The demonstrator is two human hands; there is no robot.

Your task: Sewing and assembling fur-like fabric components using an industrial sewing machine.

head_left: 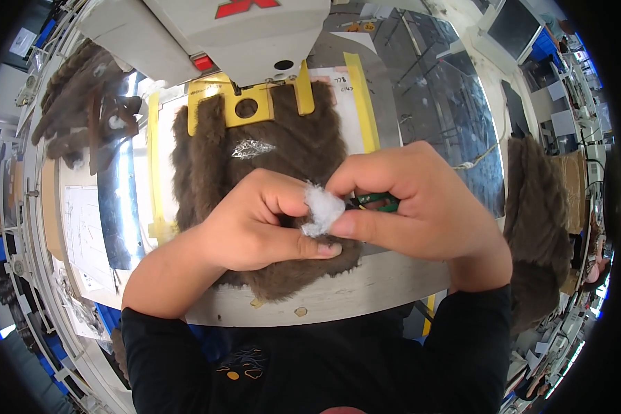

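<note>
My left hand (262, 228) is closed at the left side of a white fluffy tuft (317, 207), its bent index finger against it and its thumb extended below, over brown fur fabric (290, 145). My right hand (407, 200) holds small green-handled snips (371, 198) and pinches the tuft's right side with thumb and index finger; the snips' tips are hidden behind the tuft. The fur lies under a yellow plate (219, 88) at the machine head, with a small crumpled clear shiny patch (252, 148) on it.
A white machine head (255, 41) stands over the table (435, 83). Brown fur pieces lie at left (69, 96) and right (538, 255). A screen (510, 31) stands at back right, paper sheets (83, 234) lie at left, and a person (595, 269) shows at far right.
</note>
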